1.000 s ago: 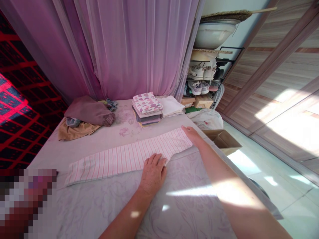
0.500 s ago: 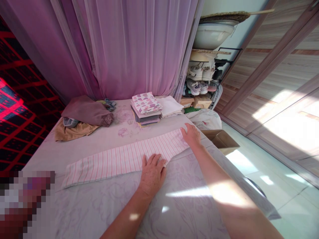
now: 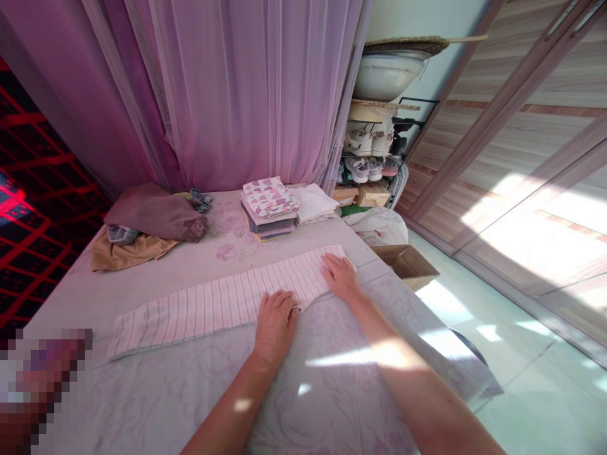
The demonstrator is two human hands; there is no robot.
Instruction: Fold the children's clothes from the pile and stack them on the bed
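Note:
A pair of white trousers with pink stripes [image 3: 203,309] lies folded lengthwise in a long strip across the bed. My left hand [image 3: 275,323] is at the near edge of the trousers, by the short jutting corner. Its fingers are bent and drawn together on the cloth there, with the thumb partly hidden. Over the wider right end rests my right hand [image 3: 340,278], palm down with fingers stretched out on the fabric. Behind the trousers stands a stack of folded clothes [image 3: 270,208], topped by a white piece with purple and pink shapes.
Folded white cloth [image 3: 315,203] lies beside the stack. A loose heap of brown and tan clothes [image 3: 152,218] sits at the far left. Past the bed's right edge are an open cardboard box [image 3: 408,265], a white plastic bag [image 3: 377,225] and a shoe rack [image 3: 374,151].
My right hand has moved inward from the trousers' right end and lies flatter. My left hand's fingers have drawn closer together. The view has shifted slightly to the right.

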